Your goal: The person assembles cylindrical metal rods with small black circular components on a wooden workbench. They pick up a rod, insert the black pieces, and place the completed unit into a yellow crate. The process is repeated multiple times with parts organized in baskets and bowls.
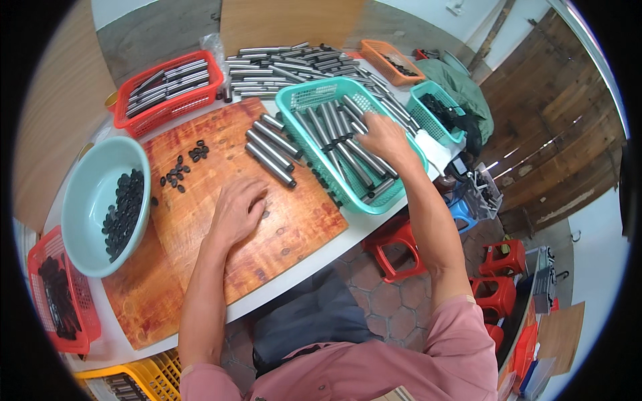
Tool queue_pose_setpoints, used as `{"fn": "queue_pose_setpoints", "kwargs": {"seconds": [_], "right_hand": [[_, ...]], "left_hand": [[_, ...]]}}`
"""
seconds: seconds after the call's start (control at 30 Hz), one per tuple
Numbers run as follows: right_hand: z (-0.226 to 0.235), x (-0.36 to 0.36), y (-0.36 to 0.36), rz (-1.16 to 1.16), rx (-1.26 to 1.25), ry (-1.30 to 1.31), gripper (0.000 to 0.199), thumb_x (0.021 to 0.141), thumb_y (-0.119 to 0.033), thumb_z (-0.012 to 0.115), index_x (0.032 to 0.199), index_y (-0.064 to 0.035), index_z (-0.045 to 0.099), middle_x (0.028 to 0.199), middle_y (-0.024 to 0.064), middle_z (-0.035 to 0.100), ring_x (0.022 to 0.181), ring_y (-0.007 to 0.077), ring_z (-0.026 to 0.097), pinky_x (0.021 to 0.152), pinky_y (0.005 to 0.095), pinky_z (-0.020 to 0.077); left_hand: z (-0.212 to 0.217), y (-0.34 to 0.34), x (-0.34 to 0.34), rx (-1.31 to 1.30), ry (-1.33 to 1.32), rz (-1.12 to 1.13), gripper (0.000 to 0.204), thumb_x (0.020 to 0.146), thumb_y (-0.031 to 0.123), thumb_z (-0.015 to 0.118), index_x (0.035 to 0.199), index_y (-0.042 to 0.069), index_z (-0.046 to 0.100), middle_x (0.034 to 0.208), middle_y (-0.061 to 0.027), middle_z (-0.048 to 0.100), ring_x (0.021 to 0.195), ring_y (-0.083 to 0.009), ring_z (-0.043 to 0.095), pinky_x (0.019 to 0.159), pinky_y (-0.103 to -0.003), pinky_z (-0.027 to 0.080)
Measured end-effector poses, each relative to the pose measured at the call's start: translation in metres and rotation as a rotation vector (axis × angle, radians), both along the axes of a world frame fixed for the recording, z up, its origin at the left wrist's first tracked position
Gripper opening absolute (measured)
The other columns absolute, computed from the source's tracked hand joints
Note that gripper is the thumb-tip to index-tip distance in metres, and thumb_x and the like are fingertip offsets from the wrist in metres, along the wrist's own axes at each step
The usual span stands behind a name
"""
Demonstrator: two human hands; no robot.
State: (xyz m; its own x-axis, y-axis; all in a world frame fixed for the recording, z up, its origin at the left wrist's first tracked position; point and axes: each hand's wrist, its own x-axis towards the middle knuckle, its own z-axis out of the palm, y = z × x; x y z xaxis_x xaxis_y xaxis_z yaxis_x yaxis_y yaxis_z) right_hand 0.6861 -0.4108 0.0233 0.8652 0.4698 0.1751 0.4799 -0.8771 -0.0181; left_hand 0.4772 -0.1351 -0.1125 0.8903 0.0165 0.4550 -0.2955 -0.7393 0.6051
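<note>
My right hand point(384, 139) reaches over the far right side of a teal plastic basket point(285, 100). Its fingers are closed at the end of a metal tube point(353, 107), partly hidden by the hand. More silver tubes with black ends point(361, 155) lie in the basket. My left hand point(237, 208) rests palm down on a stained wooden board point(294, 227), with bent fingers and the thumb apart from them; I see nothing held. Beyond it, several tubes point(271, 157) lie side by side on the board, next to the basket. Small black oval caps point(177, 175) are scattered to its left.
At the left, a pale teal bowl point(83, 200) holds many black caps. Red baskets point(124, 110) stand at the back left and near left. A large heap of tubes point(267, 73) covers the table's back. Red stools point(394, 257) stand on the floor to the right.
</note>
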Motion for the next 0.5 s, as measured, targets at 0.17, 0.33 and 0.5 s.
{"fn": "queue_pose_setpoints", "kwargs": {"seconds": [0.17, 0.33, 0.5], "right_hand": [[-0.035, 0.014, -0.04, -0.265, -0.209, 0.306, 0.083, 0.072, -0.044, 0.083, 0.135, -0.0002, 0.051, 0.134, 0.0282, 0.059, 0.124, 0.0468, 0.058, 0.103, 0.0535, 0.0489], [-0.064, -0.001, -0.025, -0.115, -0.272, 0.226, 0.084, 0.074, -0.041, 0.081, 0.137, 0.0003, 0.045, 0.133, 0.0262, 0.053, 0.126, 0.0433, 0.052, 0.104, 0.0543, 0.0481], [-0.084, -0.002, -0.014, -0.137, -0.257, 0.373, 0.069, 0.077, -0.029, 0.072, 0.13, 0.0069, 0.044, 0.129, 0.0321, 0.056, 0.122, 0.0457, 0.057, 0.101, 0.0513, 0.0503]], "left_hand": [[0.002, -0.006, -0.002, 0.094, 0.038, -0.029, 0.038, 0.087, 0.017, 0.07, 0.122, 0.004, 0.068, 0.132, -0.0159, 0.063, 0.129, -0.0335, 0.054, 0.111, -0.044, 0.038], [0.003, -0.004, -0.004, 0.083, 0.071, -0.003, 0.037, 0.087, 0.019, 0.07, 0.121, 0.004, 0.068, 0.133, -0.016, 0.063, 0.129, -0.0337, 0.054, 0.111, -0.044, 0.038], [-0.001, -0.003, -0.003, 0.071, 0.056, -0.007, 0.035, 0.087, 0.019, 0.07, 0.118, 0.003, 0.07, 0.132, -0.0162, 0.063, 0.129, -0.0338, 0.054, 0.11, -0.044, 0.038]]}}
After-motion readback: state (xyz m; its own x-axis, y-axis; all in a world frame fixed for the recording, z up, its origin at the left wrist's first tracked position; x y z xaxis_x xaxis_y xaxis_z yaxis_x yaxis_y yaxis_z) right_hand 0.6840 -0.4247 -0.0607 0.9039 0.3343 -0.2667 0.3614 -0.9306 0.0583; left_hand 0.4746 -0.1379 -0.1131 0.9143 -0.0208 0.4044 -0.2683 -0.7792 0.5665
